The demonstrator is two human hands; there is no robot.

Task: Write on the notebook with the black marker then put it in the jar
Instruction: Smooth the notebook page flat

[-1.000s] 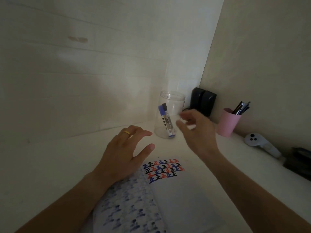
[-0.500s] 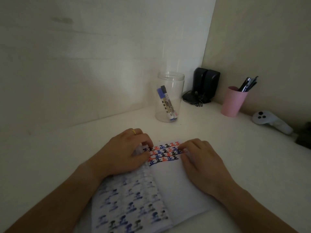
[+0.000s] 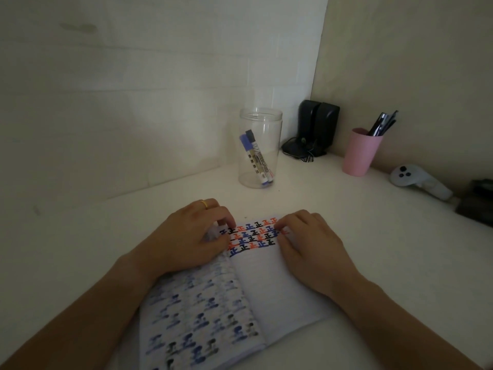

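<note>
While markers (image 3: 257, 159) are being kept in the jar (image 3: 260, 148), the notebook (image 3: 280, 284) is being pressed flat. Left hand (image 3: 186, 240) and right hand (image 3: 310, 245) are being laid on it, empty, fingers curled.

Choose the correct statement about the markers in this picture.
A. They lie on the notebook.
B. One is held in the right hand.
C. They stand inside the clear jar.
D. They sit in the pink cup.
C: the markers lean inside the clear jar, while both hands rest empty on the notebook.
</note>
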